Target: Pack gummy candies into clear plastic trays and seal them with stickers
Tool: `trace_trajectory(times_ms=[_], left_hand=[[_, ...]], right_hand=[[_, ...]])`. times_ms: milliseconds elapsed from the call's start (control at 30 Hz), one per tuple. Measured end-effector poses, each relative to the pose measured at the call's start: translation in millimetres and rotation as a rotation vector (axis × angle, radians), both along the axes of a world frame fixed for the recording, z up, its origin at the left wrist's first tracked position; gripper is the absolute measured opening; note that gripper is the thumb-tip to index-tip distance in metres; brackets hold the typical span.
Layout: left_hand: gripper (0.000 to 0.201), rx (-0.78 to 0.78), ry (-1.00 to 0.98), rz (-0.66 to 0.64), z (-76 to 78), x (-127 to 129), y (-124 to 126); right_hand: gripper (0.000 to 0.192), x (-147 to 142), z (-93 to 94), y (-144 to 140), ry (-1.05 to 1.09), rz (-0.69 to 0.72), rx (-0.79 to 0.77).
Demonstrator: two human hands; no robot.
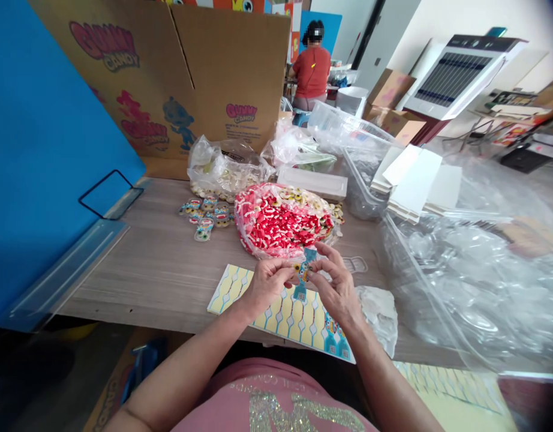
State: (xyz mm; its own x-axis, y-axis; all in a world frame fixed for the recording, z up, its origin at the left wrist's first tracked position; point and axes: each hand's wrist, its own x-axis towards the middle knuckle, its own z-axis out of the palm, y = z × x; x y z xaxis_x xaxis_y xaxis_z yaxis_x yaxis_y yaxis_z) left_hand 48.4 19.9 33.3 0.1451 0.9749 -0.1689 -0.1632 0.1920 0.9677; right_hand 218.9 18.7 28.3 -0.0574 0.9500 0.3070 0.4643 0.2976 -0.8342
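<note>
My left hand (pixel 268 283) and right hand (pixel 338 287) meet over a yellow label sheet (pixel 276 315), thumbs and fingertips pinched on a small printed piece with blue label ends (pixel 300 293). It sits between them, just my side of a plastic bag of red-and-white pieces (pixel 283 223). If the label's back is sticky, as I suspect, a stray fingertip could crease or skew it; a loose pinch could drop it onto the sheet.

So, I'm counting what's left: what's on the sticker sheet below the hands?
On the yellow sticker sheet, blue stickers show at the right end; elsewhere, outlined yellow backing shows. The left hand and right hand cover parts, so those can't be seen.
</note>
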Motion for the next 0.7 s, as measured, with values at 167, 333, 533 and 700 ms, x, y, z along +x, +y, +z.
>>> trace_trajectory(times_ms=[167,333,533,700], left_hand=[[0.014,-0.007,-0.023,-0.006,-7.1,-4,0],[0.015,-0.021,-0.048,-0.014,-13.9,-8,-1],[0.014,-0.062,-0.086,0.018,-18.6,-8,-6],[0.016,-0.055,-0.102,0.042,-26.7,-11,-11]], right_hand=[[0.009,-3,-0.9,1,-0.047,0.025,0.027],[0.011,-7,-3.1,2,-0.102,0.029,0.037],[0.010,-14,-8.6,-3,-0.218,0.002,0.093],[0.006,-20,-12.9,-8,-0.468,-0.094,0.190]])
